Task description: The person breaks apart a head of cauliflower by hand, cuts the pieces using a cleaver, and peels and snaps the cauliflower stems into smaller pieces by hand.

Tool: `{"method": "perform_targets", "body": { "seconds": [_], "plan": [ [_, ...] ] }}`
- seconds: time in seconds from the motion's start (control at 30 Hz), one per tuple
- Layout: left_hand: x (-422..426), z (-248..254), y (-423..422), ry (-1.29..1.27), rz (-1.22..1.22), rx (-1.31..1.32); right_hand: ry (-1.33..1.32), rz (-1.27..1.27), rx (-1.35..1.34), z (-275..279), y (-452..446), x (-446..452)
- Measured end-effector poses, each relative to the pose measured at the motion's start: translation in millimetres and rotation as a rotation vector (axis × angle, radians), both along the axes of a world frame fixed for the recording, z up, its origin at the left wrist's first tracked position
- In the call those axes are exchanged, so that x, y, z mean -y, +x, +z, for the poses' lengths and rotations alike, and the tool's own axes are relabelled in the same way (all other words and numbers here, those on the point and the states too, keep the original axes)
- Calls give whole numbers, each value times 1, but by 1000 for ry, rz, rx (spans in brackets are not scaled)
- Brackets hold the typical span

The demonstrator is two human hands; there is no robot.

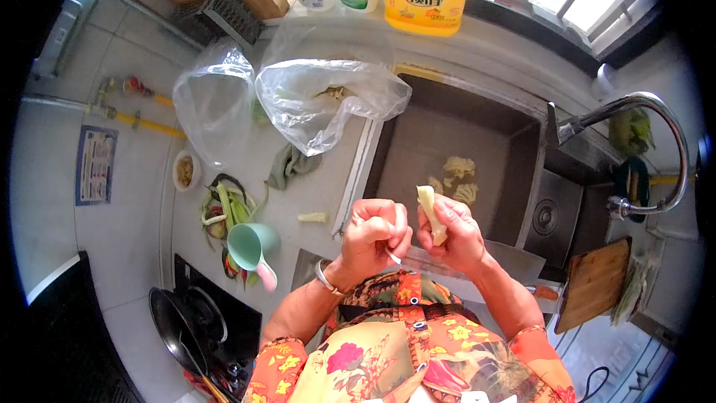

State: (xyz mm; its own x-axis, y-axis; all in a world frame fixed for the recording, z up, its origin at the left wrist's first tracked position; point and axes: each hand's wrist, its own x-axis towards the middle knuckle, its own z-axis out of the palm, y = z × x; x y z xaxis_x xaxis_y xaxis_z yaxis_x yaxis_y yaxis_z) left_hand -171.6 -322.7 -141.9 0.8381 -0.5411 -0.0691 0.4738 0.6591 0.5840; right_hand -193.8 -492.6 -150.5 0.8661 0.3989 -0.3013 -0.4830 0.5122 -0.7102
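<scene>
"How are the hands set?"

"The right hand (459,235) grips a pale stalk (429,213), thumb pressed against it. The left hand (375,233) is just beside it, fingers curled in tight, with a narrow white tip (394,257) poking out below. I can't tell what that tip belongs to."

"And beyond them?"

"The sink (421,116), ahead and a little to the right. Pale florets (459,167) lie on its bottom, just past the right hand. Farther ahead stands a big orange-yellow bottle (424,0)."

"What's on the left?"

"On the table (302,198), a loose pale piece (313,218) lies near the left hand. Farther left is a mint cup (246,245) with a pink handle, next to some green vegetables (239,205). Ahead and left sits a clear plastic bag (328,116) with pale bits inside, a grey cloth (289,166) on its near side."

"To the right?"

"A curved tap (680,138), well off from the right hand, and a wooden board (594,283) closer to the body."
</scene>
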Motion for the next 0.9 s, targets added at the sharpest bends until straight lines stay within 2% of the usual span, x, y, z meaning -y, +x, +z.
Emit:
{"method": "perform_targets", "body": {
  "seconds": [0.03, 0.1, 0.17, 0.23, 0.3, 0.33, 0.43, 0.5, 0.6, 0.83, 0.9],
  "plan": [
    [0, 0, 1, -14, -35, -46, 1, 2, -2, -1, -1, -1],
    [3, 6, 2, 16, -39, -61, -293, -15, 235, -4, -3, -4],
    [4, 10, 4, 278, -86, -70, -326, 30, 271, -5, -2, 0],
    [6, 16, 7, 291, -101, -101, -535, -24, 518, 1, 0, 0],
    [8, 27, 13, 380, -163, -262, -603, -20, 572, 1, 1, 3],
    [6, 24, 13, 380, -163, -262, -673, -16, 623, 1, 2, 4],
    [4, 17, 13, 314, -195, -186, -762, -6, 674, 6, 4, 6],
    [6, 23, 14, 387, -194, -261, -798, -1, 720, 7, 6, 8],
    [7, 19, 13, 338, -186, -309, -852, 9, 832, 7, 10, 11],
    [9, 18, 13, 351, -156, -259, -924, 63, 1008, 11, 17, 16],
    [10, 22, 15, 380, -122, -252, -862, 41, 925, 7, 16, 13]
  ]
}}
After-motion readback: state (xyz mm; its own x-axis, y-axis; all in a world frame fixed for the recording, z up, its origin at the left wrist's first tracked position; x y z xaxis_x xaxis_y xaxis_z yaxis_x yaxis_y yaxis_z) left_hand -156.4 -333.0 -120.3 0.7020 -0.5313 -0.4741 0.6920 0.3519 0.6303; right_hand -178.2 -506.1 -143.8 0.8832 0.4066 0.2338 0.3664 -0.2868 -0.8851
